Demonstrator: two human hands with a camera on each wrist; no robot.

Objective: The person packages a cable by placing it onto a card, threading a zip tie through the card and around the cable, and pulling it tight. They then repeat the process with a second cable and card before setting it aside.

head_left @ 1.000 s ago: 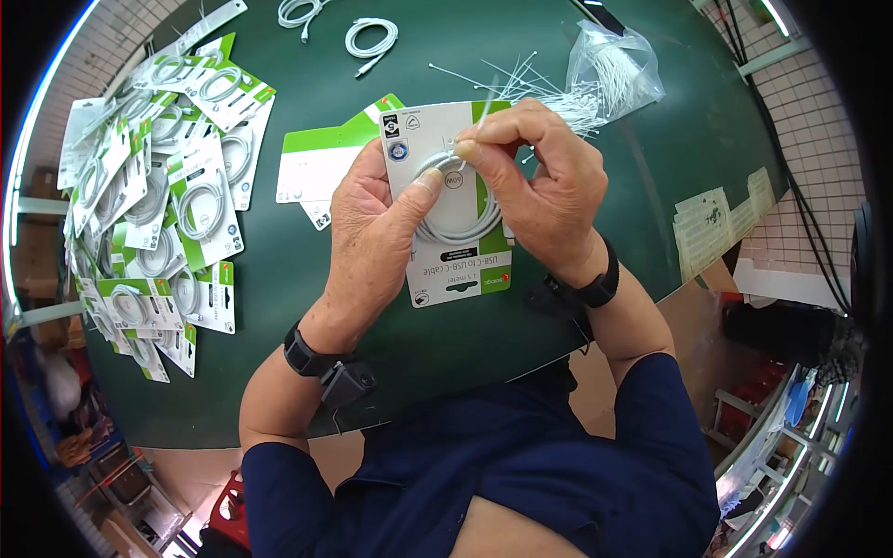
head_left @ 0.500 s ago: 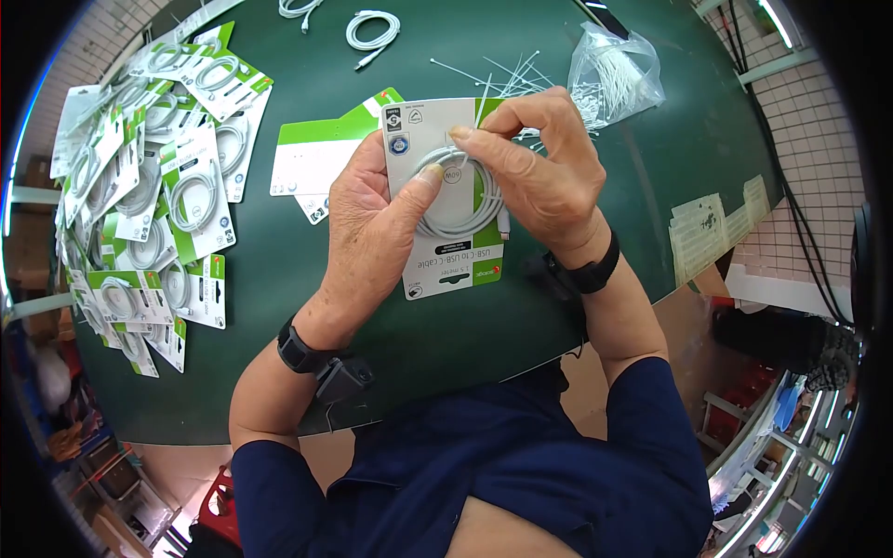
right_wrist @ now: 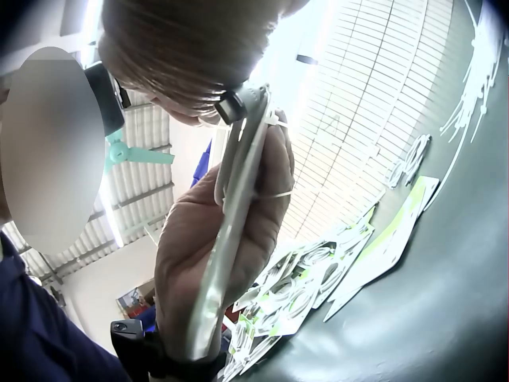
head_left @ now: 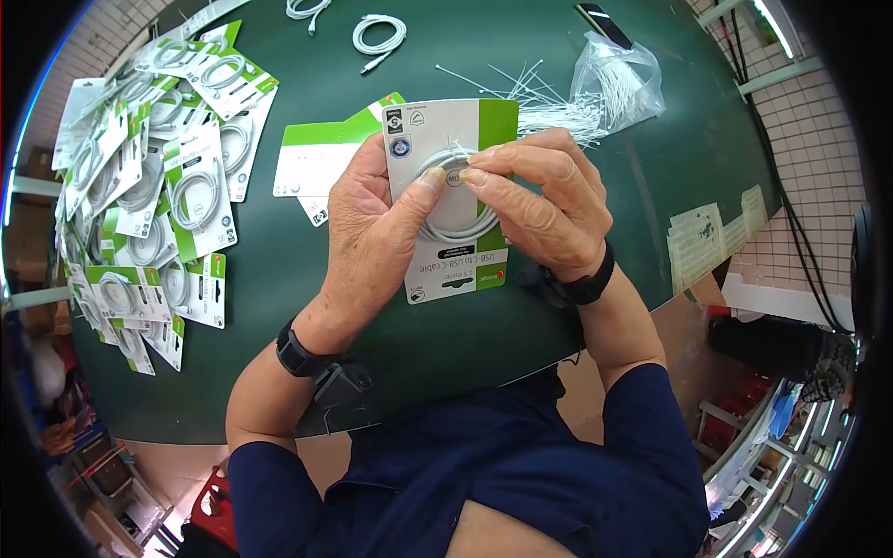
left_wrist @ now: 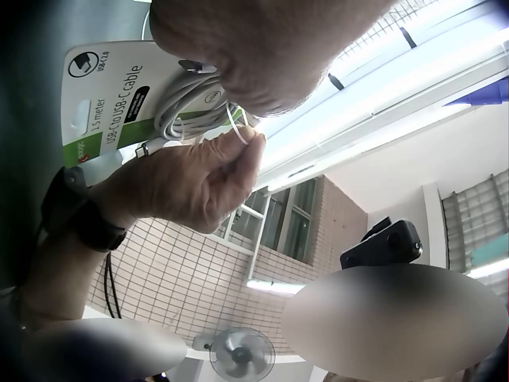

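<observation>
My left hand (head_left: 372, 219) grips a white and green packaging card (head_left: 456, 279) by its left edge, thumb on the front. Under that thumb a coiled white USB-C cable (head_left: 458, 230) lies against the card. My right hand (head_left: 549, 200) is at the top of the coil, thumb and forefinger close together. The left wrist view shows those fingertips pinching a thin white cable tie (left_wrist: 232, 119) that loops out from the coil. In the right wrist view the card (right_wrist: 211, 294) appears edge-on, with a cable plug (right_wrist: 231, 107) near its upper end.
Many carded cables (head_left: 195, 200) are heaped at the left. Blank-looking cards (head_left: 312, 158) lie behind my left hand. Loose coiled cables (head_left: 379, 35) are at the back. Loose ties (head_left: 558, 116) spill from a plastic bag (head_left: 642, 79), with a phone (head_left: 603, 23) behind it.
My right hand has drawn down and closer to the coil. The tie's long end, which stuck up past the fingers earlier, no longer shows there. The left hand holds the card as before.
</observation>
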